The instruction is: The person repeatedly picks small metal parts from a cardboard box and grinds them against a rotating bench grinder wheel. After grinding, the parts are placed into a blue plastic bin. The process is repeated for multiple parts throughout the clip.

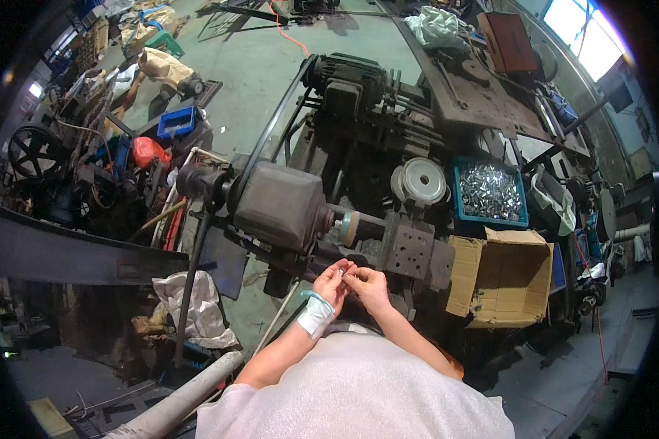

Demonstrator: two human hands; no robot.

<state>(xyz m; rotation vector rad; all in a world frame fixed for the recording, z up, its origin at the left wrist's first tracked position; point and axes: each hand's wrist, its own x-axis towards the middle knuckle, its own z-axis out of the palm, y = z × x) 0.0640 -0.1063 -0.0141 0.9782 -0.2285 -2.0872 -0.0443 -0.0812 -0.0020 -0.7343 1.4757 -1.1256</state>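
My left hand (332, 284) and my right hand (370, 287) meet fingertip to fingertip just in front of the machine. Both are closed in a pinch around something small and pale that I cannot make out, mostly hidden by the fingers. A white wrap (315, 317) and a light blue band circle my left wrist. Beyond my hands is a dark, lathe-like machine with a boxy headstock (282, 205). From its spindle sticks out a disc (350, 228) with a tan and bluish rim. A steel block with holes (411, 250) lies just past my right hand.
A blue crate (458, 212) of shiny metal pieces stands at the right, beyond an open cardboard box (516, 285). A round metal wheel (423, 181) sits behind the holed block. Farther back is a motor (348, 84) with a belt. Scrap and a white sack (194, 307) lie left.
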